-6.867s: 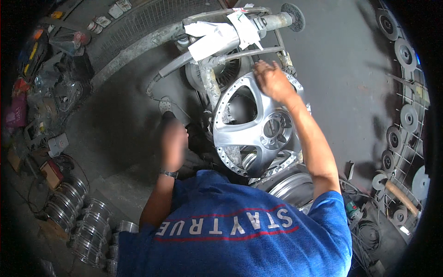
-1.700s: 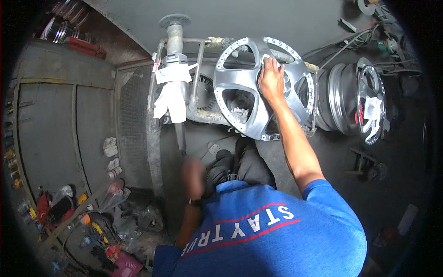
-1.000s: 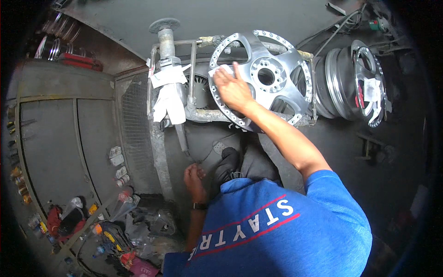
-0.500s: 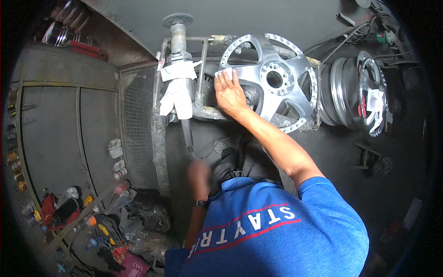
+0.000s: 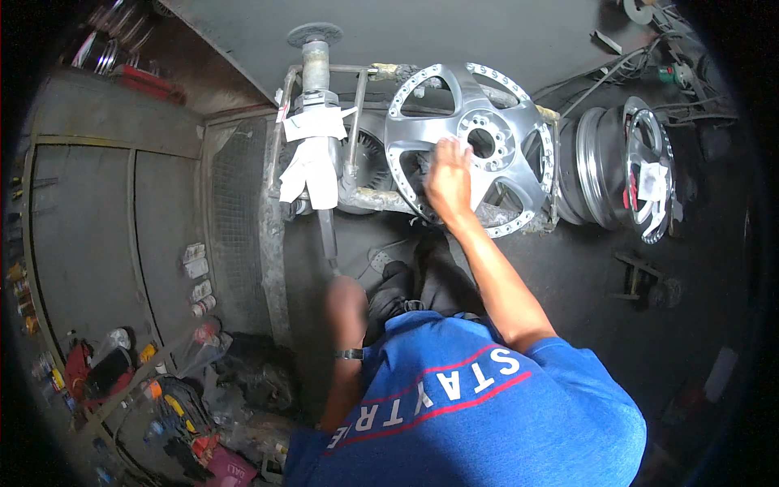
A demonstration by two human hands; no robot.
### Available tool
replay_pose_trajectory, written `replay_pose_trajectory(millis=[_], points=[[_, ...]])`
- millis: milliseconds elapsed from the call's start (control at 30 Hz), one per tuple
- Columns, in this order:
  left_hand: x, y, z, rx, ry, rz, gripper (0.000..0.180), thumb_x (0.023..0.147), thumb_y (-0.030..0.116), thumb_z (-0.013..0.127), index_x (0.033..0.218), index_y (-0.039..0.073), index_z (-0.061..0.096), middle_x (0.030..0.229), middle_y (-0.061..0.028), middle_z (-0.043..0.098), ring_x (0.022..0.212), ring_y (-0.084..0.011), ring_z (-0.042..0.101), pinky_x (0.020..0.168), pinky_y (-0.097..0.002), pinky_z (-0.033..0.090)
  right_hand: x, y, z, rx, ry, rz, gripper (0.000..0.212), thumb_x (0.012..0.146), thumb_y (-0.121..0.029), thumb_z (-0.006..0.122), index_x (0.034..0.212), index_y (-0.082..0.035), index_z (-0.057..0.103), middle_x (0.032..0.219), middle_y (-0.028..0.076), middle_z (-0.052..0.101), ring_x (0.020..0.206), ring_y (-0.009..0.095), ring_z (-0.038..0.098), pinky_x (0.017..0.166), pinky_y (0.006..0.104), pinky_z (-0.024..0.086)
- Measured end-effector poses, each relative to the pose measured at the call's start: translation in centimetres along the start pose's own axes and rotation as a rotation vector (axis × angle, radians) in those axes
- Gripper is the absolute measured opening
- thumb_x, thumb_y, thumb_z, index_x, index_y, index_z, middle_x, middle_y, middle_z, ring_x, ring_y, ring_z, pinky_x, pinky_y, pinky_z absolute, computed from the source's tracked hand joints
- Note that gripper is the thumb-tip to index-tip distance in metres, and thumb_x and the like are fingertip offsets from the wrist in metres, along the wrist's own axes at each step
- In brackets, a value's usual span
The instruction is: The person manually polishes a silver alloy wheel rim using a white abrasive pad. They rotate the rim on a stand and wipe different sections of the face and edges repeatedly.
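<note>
A silver multi-spoke wheel rim face (image 5: 430,130), with small holes around its edge, leans on a metal pipe frame (image 5: 381,199). My right hand (image 5: 450,183) lies on a spoke just left of the hub opening. Its fingers are together and press a small white sheet, of which only a sliver shows at the fingertips. My left hand (image 5: 346,312) is low, close to the lower end of a dark tapered shaft (image 5: 326,231). It is too smeared to show its fingers or any hold on the shaft.
White sheets (image 5: 315,166) wrap an upright metal spindle left of the wheel. Another wheel (image 5: 596,162) stands at right, with paper on its face. Cables and tools lie at the far right; bags and bottles (image 5: 203,414) crowd the lower left beside a grey cabinet (image 5: 81,235).
My right hand has moved right along the wheel, from the spoke's outer end to near the hub. The left hand stays near the shaft's lower end. The view has shifted slightly.
</note>
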State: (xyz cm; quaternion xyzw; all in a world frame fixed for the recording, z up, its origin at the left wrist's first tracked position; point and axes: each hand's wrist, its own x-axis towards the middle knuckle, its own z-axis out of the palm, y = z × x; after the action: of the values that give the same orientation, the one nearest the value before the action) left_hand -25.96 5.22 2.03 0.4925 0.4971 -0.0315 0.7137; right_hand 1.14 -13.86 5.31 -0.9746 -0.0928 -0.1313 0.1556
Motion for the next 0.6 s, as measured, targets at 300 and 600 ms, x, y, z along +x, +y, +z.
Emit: replay_pose_trajectory(millis=[300, 600], points=[[0.1, 0.0, -2.0, -0.018, 0.042, 0.022, 0.023, 0.102, 0.018, 0.06, 0.119, 0.003, 0.063, 0.097, -0.0081, 0.068, 0.082, -0.0169, 0.066, 0.068, -0.0289, 0.054, 5.0, -4.4, 4.7, -0.223, -0.359, -0.665, 0.046, 0.096, -0.018, 0.048, 0.13, 0.009, 0.062, 0.141, 0.023, 0.062, 0.144, 0.035, 0.048, 0.124, 0.0578, 0.023], [0.4, 0.5, -0.5, -0.017, 0.02, 0.029, 0.022, 0.102, 0.017, 0.058, 0.117, 0.003, 0.064, 0.097, -0.0079, 0.068, 0.081, -0.0157, 0.066, 0.069, -0.0287, 0.055, 1.8, 2.4, -1.1, 0.028, -0.073, -0.109, 0.047, 0.09, -0.007, 0.055, 0.135, 0.005, 0.058, 0.141, 0.024, 0.06, 0.137, 0.037, 0.054, 0.119, 0.0628, 0.03]])
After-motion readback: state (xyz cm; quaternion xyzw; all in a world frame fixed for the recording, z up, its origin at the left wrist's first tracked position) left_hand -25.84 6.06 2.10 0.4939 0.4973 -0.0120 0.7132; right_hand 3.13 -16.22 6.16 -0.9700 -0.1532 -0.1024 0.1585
